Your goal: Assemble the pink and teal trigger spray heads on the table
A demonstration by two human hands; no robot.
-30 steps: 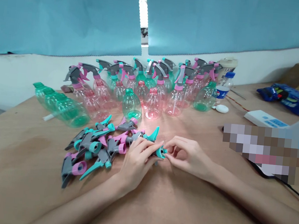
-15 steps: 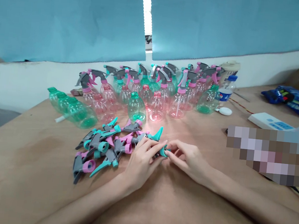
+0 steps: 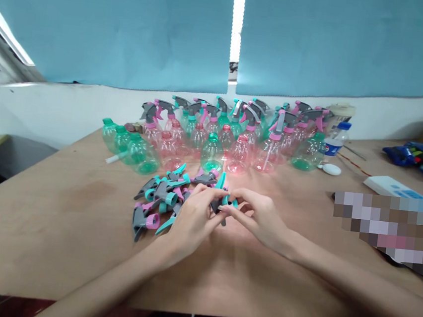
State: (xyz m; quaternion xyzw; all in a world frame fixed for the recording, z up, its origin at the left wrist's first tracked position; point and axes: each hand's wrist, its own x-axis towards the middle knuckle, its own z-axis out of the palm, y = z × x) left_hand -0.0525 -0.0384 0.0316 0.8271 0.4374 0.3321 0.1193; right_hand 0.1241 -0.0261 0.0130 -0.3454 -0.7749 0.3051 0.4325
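Between my two hands is a trigger spray head with a grey body, a teal trigger and a teal screw collar [image 3: 230, 200]. My left hand [image 3: 195, 214] is closed around the grey body. The thumb and fingers of my right hand [image 3: 263, 217] pinch the collar, whose open end faces me. Just left of my hands lies a pile of loose spray heads [image 3: 163, 192], grey with teal or pink parts, partly hidden by my left hand. Behind it stand uncapped bottles, among them a green bottle [image 3: 212, 154] and a pink bottle [image 3: 240, 156].
Several bottles with spray heads [image 3: 251, 120] stand along the back. Green bottles [image 3: 142, 154] are at the left. On the right are a drink bottle [image 3: 334, 146], a white oval object [image 3: 332, 169], a white device [image 3: 392, 187], a blue packet [image 3: 420, 161] and a blurred-out patch.
My view has turned left, so everything on the table appears further right. The spray head's collar now faces me more, with both hands still on it.
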